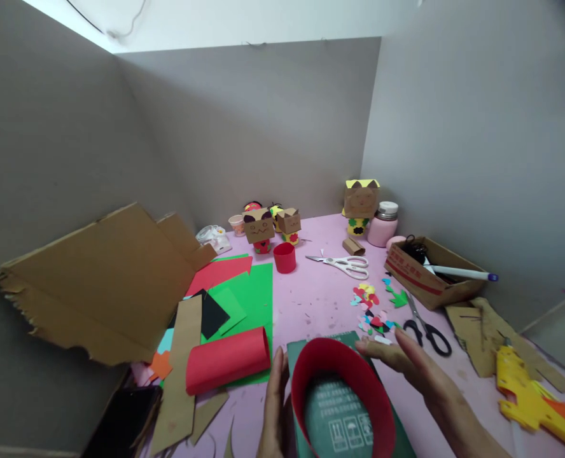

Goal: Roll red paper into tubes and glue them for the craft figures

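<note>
A wide ring of red paper (342,381) stands on a dark green cutting mat (340,413) at the near edge of the pink table (320,299). My left hand (273,407) rests flat against the ring's left side with fingers straight. My right hand (406,362) lies against its upper right side, fingers stretched out to the left. The ring is held lightly between both hands. Just left of it lies a rolled red paper sheet (228,366).
Green and red paper sheets (249,292), a large torn cardboard piece (105,280), a small red cup (285,257), white scissors (347,264), black scissors (425,327), coloured paper cutouts (373,305), a cardboard box (430,273), a yellow glue gun (530,401), and cardboard cat figures (263,229) stand around.
</note>
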A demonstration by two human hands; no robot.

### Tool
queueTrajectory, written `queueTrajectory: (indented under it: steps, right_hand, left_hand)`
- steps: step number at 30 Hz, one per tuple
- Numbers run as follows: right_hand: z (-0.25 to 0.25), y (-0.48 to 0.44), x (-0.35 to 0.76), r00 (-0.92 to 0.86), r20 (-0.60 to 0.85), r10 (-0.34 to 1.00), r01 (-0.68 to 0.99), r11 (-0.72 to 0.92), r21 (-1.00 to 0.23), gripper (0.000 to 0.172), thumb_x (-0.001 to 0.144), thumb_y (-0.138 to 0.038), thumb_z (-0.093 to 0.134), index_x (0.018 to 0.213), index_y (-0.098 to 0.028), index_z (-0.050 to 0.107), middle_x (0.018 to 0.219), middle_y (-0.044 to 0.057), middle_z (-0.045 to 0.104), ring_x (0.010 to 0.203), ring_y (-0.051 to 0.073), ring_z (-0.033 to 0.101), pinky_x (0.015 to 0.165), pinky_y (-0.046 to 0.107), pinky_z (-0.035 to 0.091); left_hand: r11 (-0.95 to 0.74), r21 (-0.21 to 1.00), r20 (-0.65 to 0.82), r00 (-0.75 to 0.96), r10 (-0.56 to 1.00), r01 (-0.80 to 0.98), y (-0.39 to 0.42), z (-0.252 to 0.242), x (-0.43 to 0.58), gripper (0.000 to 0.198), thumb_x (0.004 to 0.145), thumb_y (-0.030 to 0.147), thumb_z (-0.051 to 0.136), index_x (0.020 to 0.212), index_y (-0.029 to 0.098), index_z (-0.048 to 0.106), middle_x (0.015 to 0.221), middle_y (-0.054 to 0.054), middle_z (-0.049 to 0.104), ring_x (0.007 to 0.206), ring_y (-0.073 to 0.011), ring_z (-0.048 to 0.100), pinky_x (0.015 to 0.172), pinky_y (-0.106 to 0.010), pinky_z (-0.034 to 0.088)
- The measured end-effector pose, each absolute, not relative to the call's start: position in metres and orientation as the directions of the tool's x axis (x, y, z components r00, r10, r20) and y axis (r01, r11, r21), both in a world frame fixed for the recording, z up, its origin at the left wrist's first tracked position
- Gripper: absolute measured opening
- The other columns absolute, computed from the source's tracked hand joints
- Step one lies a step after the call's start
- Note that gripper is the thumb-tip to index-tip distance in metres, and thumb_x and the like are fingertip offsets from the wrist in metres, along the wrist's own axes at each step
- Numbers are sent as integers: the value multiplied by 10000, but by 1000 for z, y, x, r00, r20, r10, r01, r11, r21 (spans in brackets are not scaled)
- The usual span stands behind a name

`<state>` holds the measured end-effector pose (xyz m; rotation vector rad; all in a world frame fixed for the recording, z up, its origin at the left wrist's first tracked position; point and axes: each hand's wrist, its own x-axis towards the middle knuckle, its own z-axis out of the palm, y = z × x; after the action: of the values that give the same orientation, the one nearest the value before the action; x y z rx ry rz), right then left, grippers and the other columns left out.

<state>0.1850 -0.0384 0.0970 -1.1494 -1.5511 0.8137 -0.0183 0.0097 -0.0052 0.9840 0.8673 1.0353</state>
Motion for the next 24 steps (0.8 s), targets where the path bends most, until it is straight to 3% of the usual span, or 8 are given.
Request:
queueTrajectory:
  steps: [3,5,8,10,15,19,24]
  right_hand:
    - [102,-38,179,-40,294,955,244,295,-924,408,927,-378,327,1333,-405,366,1207,-7,623,1200,251,490,1026,526,349]
    - [100,-38,177,-43,289,956,222,291,-931,471,884,-464,405,1347,-414,334,1230,-2,604,1233,270,450,1033,540,322]
    - [87,-35,179,-56,323,945,210,327,-921,826,694,-589,619,1384,-442,189,1344,2,500,1313,307,312,1079,541,211]
    - [74,-31,181,-48,315,948,181,319,-930,950,627,-630,648,1391,-435,118,1396,25,431,1334,315,261,1089,543,159]
    - [46,-20,185,-25,253,967,74,254,-964,922,685,-566,642,1378,-378,64,1448,97,316,1349,300,219,1085,559,122]
    - [45,-25,184,-17,253,967,129,253,-959,816,736,-464,640,1367,-345,137,1436,113,338,1338,290,253,1083,536,171]
    - [59,-39,187,38,279,959,129,272,-954,769,716,-474,655,1352,-320,252,1428,110,365,1333,301,260,1085,539,162]
  left_hand:
    - [153,941,-80,242,967,-302,4,3,-15,1235,398,560,795,1426,319,154,1477,-4,307,1340,-410,193,1100,-457,253]
    - [133,942,-62,230,971,-309,2,8,-11,1279,398,497,826,1429,339,87,1483,-9,292,1321,-423,244,1084,-488,277]
    - [100,953,-50,176,983,-287,1,16,-7,1342,392,366,871,1432,313,24,1477,-68,301,1305,-417,291,1067,-489,297]
    - [57,960,-20,138,990,-273,1,21,-7,1303,427,365,863,1430,252,39,1456,-123,330,1303,-391,311,1046,-438,339]
    - [-24,942,77,147,986,-336,7,24,-12,1226,449,334,856,1411,214,104,1447,-155,336,1305,-362,321,973,-361,420]
    - [36,882,108,278,955,-469,13,20,-18,1183,441,326,863,1400,246,176,1463,-119,321,1306,-349,322,1013,-381,358]
    - [233,829,77,515,854,-509,10,23,-23,1123,457,325,851,1391,269,229,1309,-109,532,1248,-355,413,1013,-442,319]
